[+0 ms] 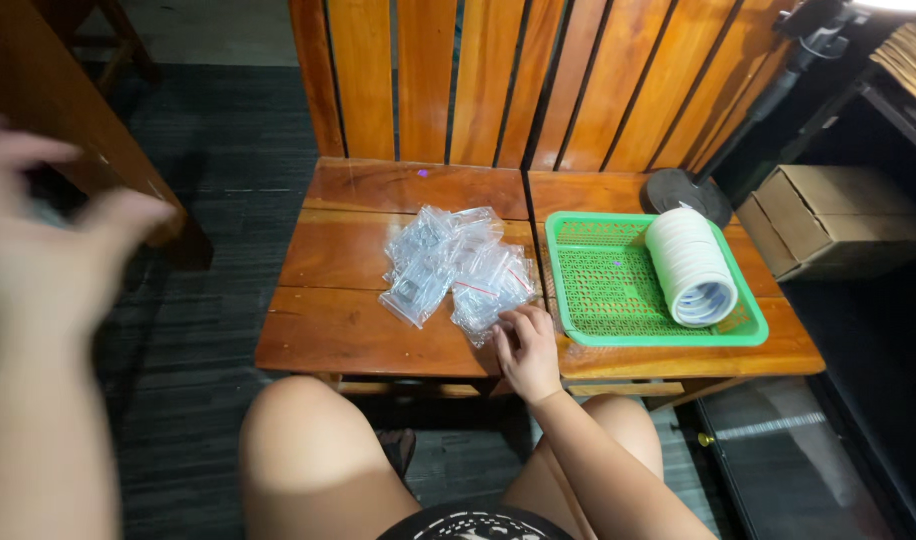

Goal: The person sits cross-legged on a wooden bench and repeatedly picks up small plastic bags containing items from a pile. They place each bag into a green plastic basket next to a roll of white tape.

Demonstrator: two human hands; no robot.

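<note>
Head view shows the right hand [527, 350] at lower centre, fingers curled down onto the near edge of a heap of small clear plastic zip bags [458, 268] on the brown wooden bench [358, 335]. Its long axis runs from lower right toward upper left. Blurred at far left, the left hand [48, 240] is raised with fingers apart. Right of the heap, a green plastic mesh tray [598, 285] holds a white tape-roll stack [690, 265].

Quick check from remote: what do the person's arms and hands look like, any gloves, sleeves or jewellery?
Both are bare. The right hand shows no glove, ring or watch, and its forearm has no sleeve. The left hand is motion-blurred, close to the camera, also apparently ungloved and sleeveless.
</note>
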